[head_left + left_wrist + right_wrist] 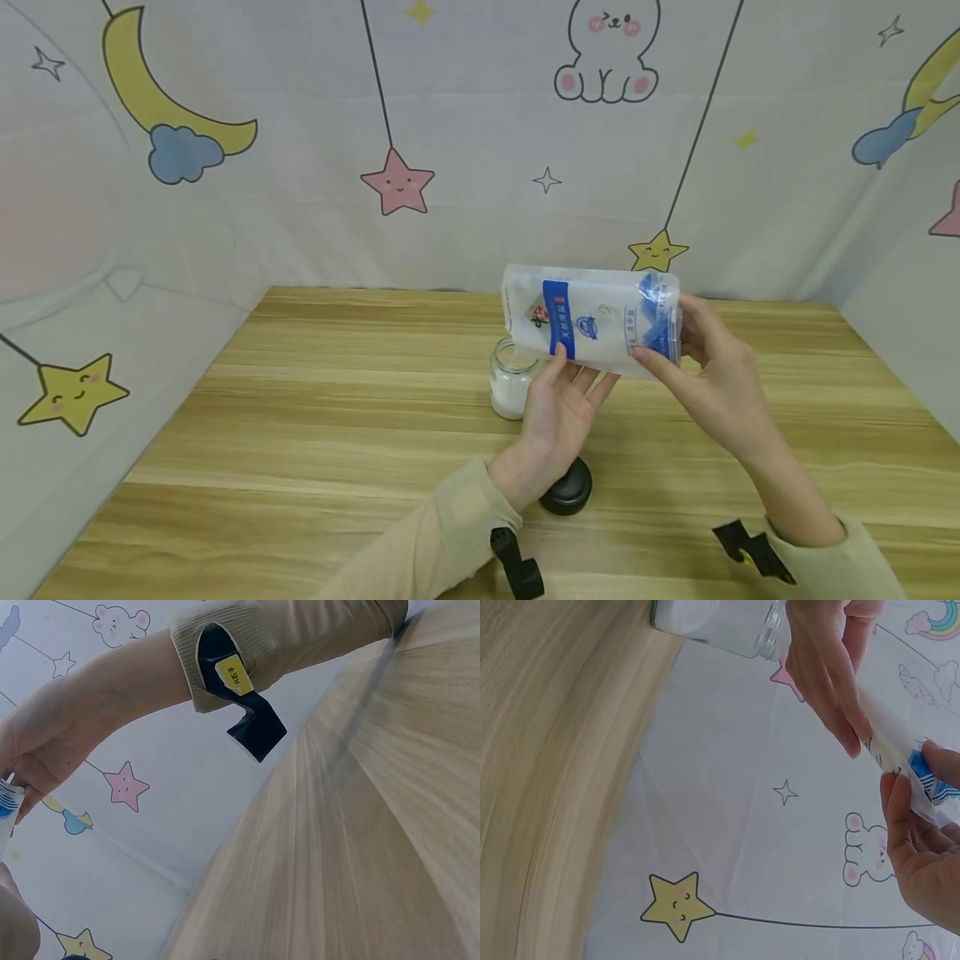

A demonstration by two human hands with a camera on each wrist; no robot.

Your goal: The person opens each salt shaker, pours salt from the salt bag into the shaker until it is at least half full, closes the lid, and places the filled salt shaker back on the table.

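A white and blue bag of salt (600,321) lies sideways in the air, its left end just above the mouth of a glass jar (510,387). White contents fill much of the jar. My right hand (723,375) grips the bag's right end, thumb in front. At its lower edge, my left hand (558,412) holds the bag with the thumb on the front and the fingers beneath and behind. In the right wrist view, the left hand's fingers (829,682) stretch along the bag, and the right hand (930,862) pinches its other end.
A round black lid (566,487) lies on the wooden table (300,433), close to my left wrist. Behind the table hangs a white cloth (480,108) printed with stars and moons. Black straps sit on both sleeves.
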